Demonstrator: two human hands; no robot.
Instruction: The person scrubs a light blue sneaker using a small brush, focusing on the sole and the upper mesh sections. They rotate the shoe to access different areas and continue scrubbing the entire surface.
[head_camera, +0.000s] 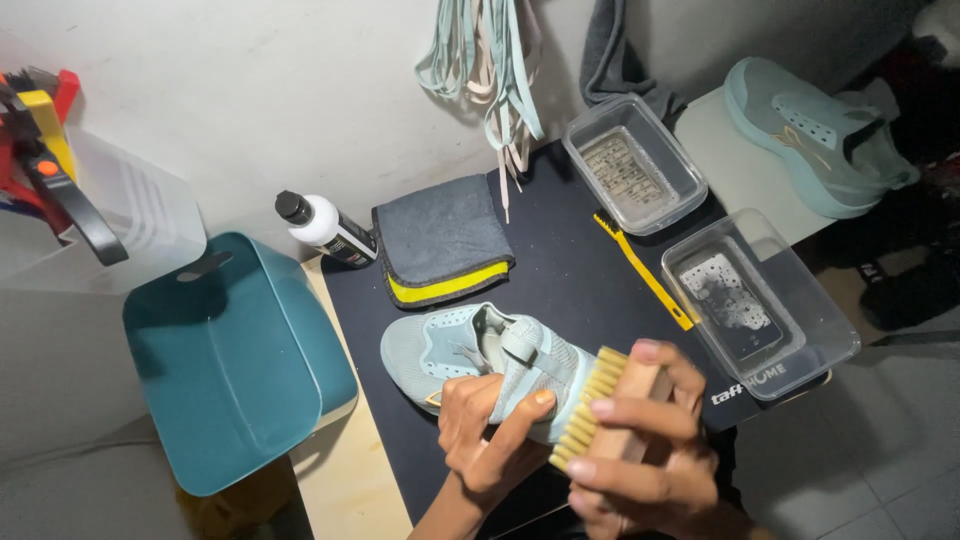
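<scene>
— Both hands are busy at the near edge of the black mat (560, 290). What has each got?

— Her or his left hand (490, 435) is wrapped round the heel end of a pale mint sneaker (480, 355), thumb across the upper, fingers curled underneath. The right hand (640, 450) is closed round a wooden brush (610, 410), whose pale bristles face the sneaker's heel and touch it.

— Where does the sneaker lie on the mat?

— On the mat's near left part, toe pointing left toward a teal bin (235, 360) that stands just off the mat's left edge. The heel is lifted into the left hand.

— And the rest, going by the mat?

— At the mat's far left corner sits a folded grey cloth with a yellow edge (440, 245); just left of that, off the mat, a white bottle with a black cap (325, 228) lies tilted. Across the mat's middle a thin yellow brush (645, 272) lies diagonally. On the mat's far right corner is a clear tub (632, 165) holding murky water, and a second clear tub (760, 300), also with water, stands on the mat's right edge, near the right hand.

— Anything beyond the mat?

— Mint and cream laces (490, 60) hang on the wall above its far edge. A second mint sneaker (815, 130) rests on a pale surface past the far right corner. Far to the left of the mat, past the bin, a red, yellow and black tool (40, 150) shows at the frame edge.
</scene>
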